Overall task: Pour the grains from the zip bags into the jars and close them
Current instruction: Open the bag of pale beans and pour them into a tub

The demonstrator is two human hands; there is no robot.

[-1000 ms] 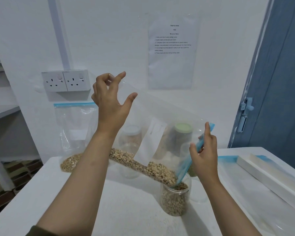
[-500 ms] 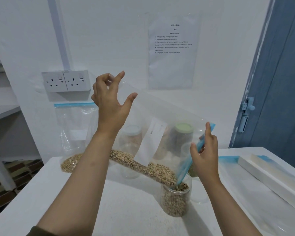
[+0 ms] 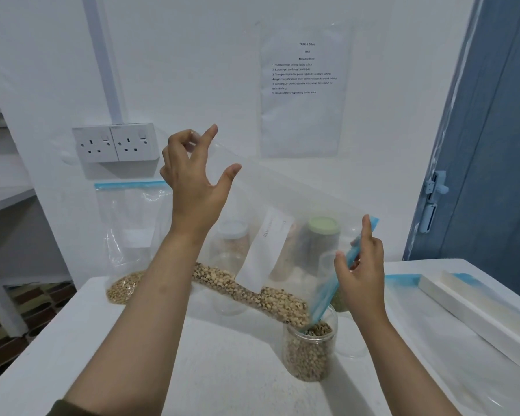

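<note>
White table (image 3: 216, 370), white wall: left hand (image 3: 192, 187) pinches the zip bag (image 3: 282, 205) corner high, right hand (image 3: 362, 268) grips its blue mouth, grains (image 3: 252, 292) sliding into the nearly full jar (image 3: 309, 352). Second bag (image 3: 129, 235) leans behind, holding grains. Wall sheet (image 3: 303, 88) reads "TASK & GOAL".

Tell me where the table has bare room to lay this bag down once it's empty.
The widest bare patch of table is in front, between the two forearms, left of the open jar. Behind that jar it is crowded: a green-lidded jar, other clear jars and a second zip bag at the wall. On the right lie white strips.
</note>
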